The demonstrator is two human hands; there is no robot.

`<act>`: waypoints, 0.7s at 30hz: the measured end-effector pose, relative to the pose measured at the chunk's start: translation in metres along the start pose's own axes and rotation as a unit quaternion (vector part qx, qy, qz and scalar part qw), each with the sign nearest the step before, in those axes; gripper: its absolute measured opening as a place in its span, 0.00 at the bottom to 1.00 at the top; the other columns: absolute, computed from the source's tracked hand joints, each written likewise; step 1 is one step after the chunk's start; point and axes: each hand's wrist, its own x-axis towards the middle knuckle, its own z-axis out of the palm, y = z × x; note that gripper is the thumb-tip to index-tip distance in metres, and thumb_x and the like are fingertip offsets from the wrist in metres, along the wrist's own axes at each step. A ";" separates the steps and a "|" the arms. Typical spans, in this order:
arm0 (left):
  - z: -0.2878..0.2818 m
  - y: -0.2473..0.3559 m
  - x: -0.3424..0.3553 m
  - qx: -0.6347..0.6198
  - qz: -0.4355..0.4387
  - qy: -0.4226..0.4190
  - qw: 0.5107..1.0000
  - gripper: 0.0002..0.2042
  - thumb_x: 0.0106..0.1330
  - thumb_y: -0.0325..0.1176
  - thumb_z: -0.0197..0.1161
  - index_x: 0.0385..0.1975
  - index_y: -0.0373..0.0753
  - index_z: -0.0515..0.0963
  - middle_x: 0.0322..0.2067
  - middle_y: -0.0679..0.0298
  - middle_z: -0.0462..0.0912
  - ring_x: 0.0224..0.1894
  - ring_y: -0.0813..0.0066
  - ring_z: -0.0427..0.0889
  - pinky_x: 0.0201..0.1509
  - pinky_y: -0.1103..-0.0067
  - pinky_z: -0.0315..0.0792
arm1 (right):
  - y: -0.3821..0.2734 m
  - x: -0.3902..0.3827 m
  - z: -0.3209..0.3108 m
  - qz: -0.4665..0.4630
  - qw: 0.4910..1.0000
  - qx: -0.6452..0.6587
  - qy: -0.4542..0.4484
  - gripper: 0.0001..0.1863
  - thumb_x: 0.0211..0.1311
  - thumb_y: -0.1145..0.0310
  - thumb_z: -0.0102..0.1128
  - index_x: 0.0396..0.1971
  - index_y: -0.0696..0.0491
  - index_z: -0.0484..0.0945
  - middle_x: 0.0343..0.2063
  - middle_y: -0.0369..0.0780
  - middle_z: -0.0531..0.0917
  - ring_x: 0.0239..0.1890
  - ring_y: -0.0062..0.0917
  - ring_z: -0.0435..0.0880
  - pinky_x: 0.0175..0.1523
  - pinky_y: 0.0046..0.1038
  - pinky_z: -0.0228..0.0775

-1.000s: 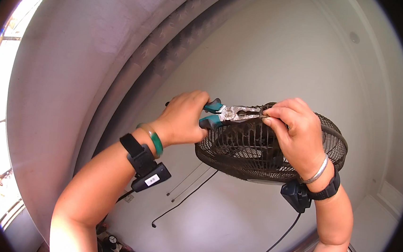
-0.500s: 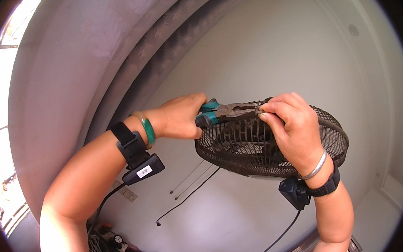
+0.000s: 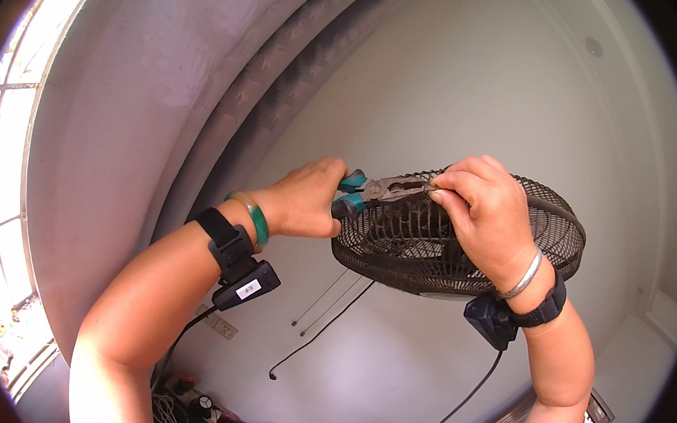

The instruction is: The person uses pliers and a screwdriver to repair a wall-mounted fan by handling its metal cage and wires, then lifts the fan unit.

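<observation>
A dark, dusty wire fan cage (image 3: 445,277) hangs high in front of me, the blades inside only partly visible. My left hand (image 3: 303,201) is closed round the teal-and-black handles of a pair of pliers (image 3: 392,188). Their worn metal jaws point right, along the upper rim of the cage. At the jaw tips, the thumb and fingers of my right hand (image 3: 488,215) are pinched together. Whatever lies between them is too small and hidden to name. Behind this hand part of the cage is covered.
Two thin pull cords (image 3: 319,301) and a black cable (image 3: 321,331) dangle below the fan. Left are a curtain (image 3: 284,88) and a bright barred window (image 3: 7,177). A socket (image 3: 222,326) is on the wall. Assorted items (image 3: 204,408) crowd the lower edge.
The pliers have tilted slightly, their jaw tips now a little lower and their flat side showing more. The right hand stays pinched at the same place; the whole view has shifted a little.
</observation>
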 end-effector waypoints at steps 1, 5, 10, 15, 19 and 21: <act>0.001 0.001 0.001 -0.005 -0.005 -0.004 1.000 0.24 0.46 0.31 0.63 0.43 0.30 0.65 0.40 0.45 0.71 0.44 0.50 0.72 0.49 0.67 0.69 | 0.002 -0.001 0.001 0.002 1.000 -0.001 -0.002 0.04 0.47 0.75 0.66 0.23 0.56 0.80 0.25 0.37 0.79 0.31 0.33 0.78 0.36 0.33 0.73; 0.005 0.003 0.004 -0.025 -0.031 -0.018 0.999 0.22 0.47 0.32 0.63 0.41 0.31 0.66 0.38 0.46 0.72 0.41 0.49 0.73 0.47 0.66 0.69 | 0.005 -0.004 0.004 0.007 1.000 0.001 -0.003 0.04 0.47 0.75 0.66 0.23 0.56 0.80 0.25 0.38 0.79 0.31 0.33 0.78 0.36 0.33 0.73; 0.005 0.000 0.004 -0.018 -0.030 -0.004 0.999 0.23 0.45 0.32 0.63 0.42 0.28 0.69 0.39 0.44 0.74 0.44 0.45 0.75 0.48 0.63 0.70 | 0.003 0.000 0.003 0.007 1.000 -0.001 -0.001 0.04 0.47 0.75 0.66 0.23 0.56 0.80 0.25 0.38 0.78 0.31 0.34 0.77 0.36 0.33 0.73; 0.010 -0.006 0.008 -0.022 0.007 0.021 1.000 0.18 0.45 0.30 0.61 0.36 0.32 0.68 0.33 0.47 0.74 0.37 0.46 0.74 0.42 0.63 0.69 | 0.005 -0.003 0.007 0.004 1.000 -0.002 -0.002 0.04 0.47 0.75 0.66 0.23 0.56 0.80 0.24 0.38 0.78 0.31 0.34 0.77 0.35 0.33 0.73; 0.017 -0.001 0.006 -0.015 0.007 0.076 0.997 0.17 0.42 0.29 0.61 0.33 0.34 0.69 0.31 0.49 0.74 0.36 0.47 0.74 0.40 0.64 0.68 | 0.010 -0.005 0.010 0.000 1.000 -0.011 0.001 0.04 0.46 0.76 0.66 0.23 0.56 0.79 0.24 0.38 0.78 0.30 0.33 0.77 0.35 0.33 0.73; 0.022 0.000 0.004 -0.014 -0.005 0.090 0.996 0.16 0.41 0.29 0.62 0.33 0.34 0.69 0.31 0.50 0.74 0.35 0.48 0.74 0.39 0.64 0.68 | 0.010 -0.005 0.010 -0.002 1.000 -0.009 0.002 0.04 0.46 0.76 0.66 0.23 0.56 0.79 0.24 0.38 0.78 0.30 0.33 0.77 0.34 0.33 0.73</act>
